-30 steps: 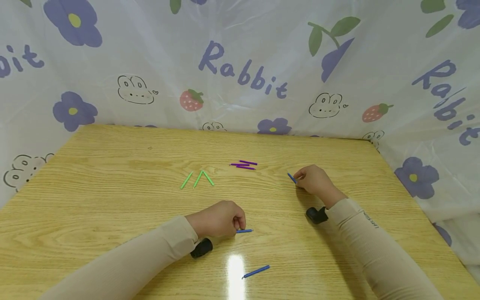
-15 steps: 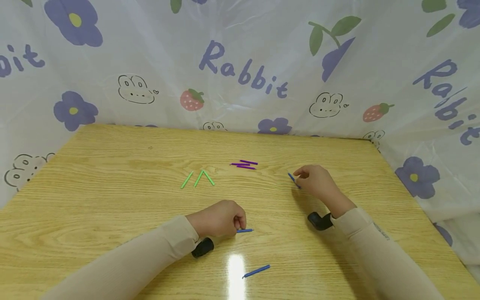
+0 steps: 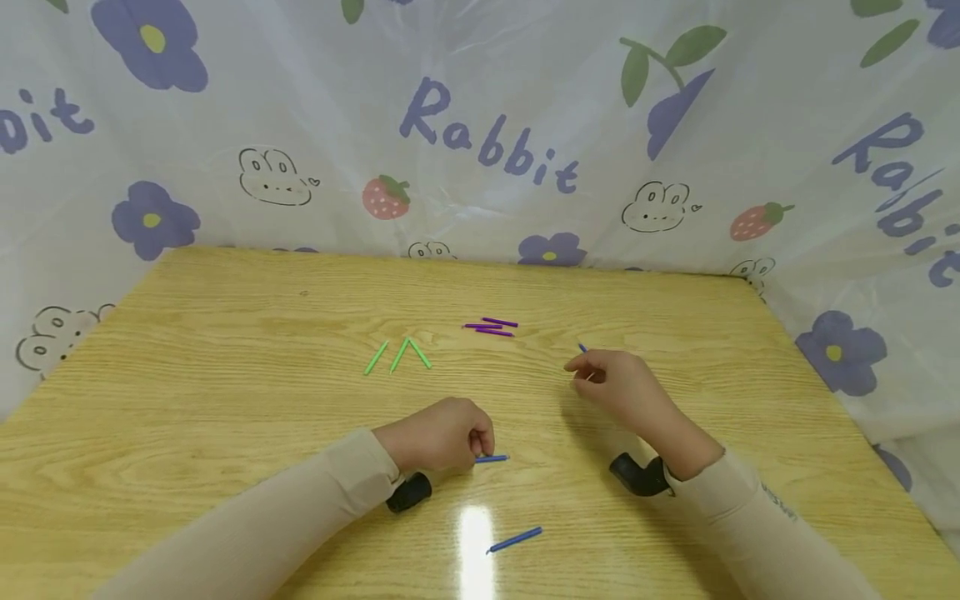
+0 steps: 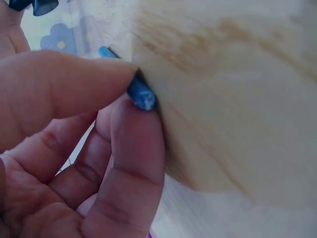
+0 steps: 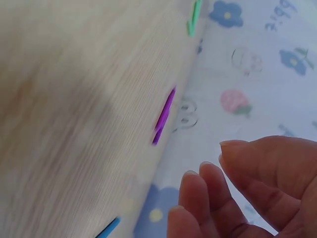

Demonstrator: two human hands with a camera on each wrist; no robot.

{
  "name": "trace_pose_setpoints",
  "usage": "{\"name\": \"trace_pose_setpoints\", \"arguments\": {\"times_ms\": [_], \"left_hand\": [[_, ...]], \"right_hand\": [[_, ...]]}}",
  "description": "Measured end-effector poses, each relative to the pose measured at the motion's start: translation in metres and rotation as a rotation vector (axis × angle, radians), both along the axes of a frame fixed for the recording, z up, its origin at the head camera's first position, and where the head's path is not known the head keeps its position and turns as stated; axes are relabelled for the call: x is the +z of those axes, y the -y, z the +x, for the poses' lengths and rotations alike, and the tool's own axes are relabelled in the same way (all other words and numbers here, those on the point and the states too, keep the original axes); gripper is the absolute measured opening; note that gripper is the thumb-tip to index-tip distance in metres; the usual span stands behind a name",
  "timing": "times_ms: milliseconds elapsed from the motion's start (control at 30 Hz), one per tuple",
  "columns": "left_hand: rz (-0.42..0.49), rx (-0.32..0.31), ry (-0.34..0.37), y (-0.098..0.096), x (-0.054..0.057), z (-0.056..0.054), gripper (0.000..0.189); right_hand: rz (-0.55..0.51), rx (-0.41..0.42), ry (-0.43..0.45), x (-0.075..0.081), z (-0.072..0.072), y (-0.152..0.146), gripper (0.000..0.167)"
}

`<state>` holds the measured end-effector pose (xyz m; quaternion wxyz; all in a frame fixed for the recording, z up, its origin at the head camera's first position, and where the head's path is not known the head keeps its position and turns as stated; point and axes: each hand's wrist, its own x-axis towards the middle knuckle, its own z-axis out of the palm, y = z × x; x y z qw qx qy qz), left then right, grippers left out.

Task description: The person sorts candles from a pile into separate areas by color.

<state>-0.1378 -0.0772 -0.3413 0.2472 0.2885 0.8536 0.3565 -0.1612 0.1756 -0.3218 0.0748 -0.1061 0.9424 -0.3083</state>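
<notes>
My left hand (image 3: 442, 435) pinches a thin blue candle (image 3: 492, 458) between thumb and index finger, low over the table; its blunt end (image 4: 143, 99) shows close up in the left wrist view. My right hand (image 3: 618, 387) holds nothing, its fingers loosely bent and apart. Just behind that hand a second blue candle (image 3: 582, 347) lies on the wood, mostly hidden in the head view; its tip (image 5: 109, 228) appears at the bottom of the right wrist view. A third blue candle (image 3: 514, 540) lies nearer the front, slightly slanted.
Several purple candles (image 3: 495, 327) lie close together at the back middle of the wooden table (image 3: 225, 333). Green candles (image 3: 400, 356) lie to their left, two meeting at their tops. A printed white curtain (image 3: 480, 67) hangs behind the table.
My right hand has let go of the blue candle at the right and moved slightly left and toward the front. The left hand stays put with its candle.
</notes>
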Motion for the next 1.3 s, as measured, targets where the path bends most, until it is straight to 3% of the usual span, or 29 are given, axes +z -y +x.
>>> {"name": "trace_pose_setpoints", "arguments": {"times_ms": [300,933,1300], "left_hand": [[-0.018,0.004,-0.009,-0.001,-0.001,0.000,0.031],[-0.039,-0.001,-0.052,-0.001,0.001,0.000,0.028],[-0.038,-0.010,-0.047,0.000,0.001,0.000,0.027]], "right_hand": [[-0.022,0.124,-0.041,0.003,0.028,0.018,0.019],[-0.075,0.381,0.041,-0.010,0.076,0.042,0.015],[0.044,0.517,0.014,-0.013,0.091,0.048,0.016]]}}
